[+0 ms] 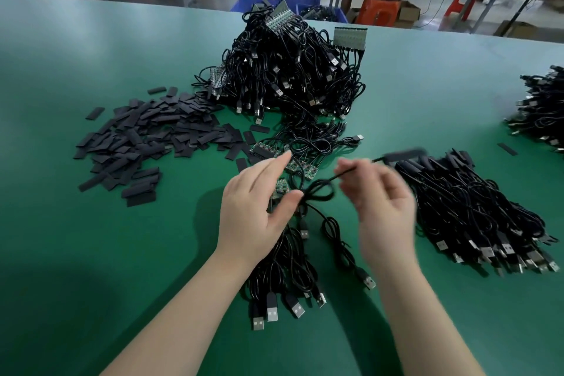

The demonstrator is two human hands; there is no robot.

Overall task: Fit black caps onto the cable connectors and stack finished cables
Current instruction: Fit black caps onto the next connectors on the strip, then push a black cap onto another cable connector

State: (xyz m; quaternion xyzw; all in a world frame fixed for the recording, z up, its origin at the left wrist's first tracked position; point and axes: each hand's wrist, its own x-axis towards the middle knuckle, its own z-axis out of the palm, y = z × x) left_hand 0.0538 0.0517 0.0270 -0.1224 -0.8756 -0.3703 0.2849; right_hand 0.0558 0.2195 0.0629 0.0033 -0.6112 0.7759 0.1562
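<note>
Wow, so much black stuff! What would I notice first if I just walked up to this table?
First, the big tangled heap of black USB cables at the far middle of the green table. To its left lies a spread of flat black caps, and at the right a neater stack of capped cables. Up close, the right hand pinches a thin black cable while the left hand hovers beside it.

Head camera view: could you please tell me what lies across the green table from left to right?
Loose black caps → left hand → right hand pinching a cable → stack of finished cables → another cable pile at the right edge.
</note>
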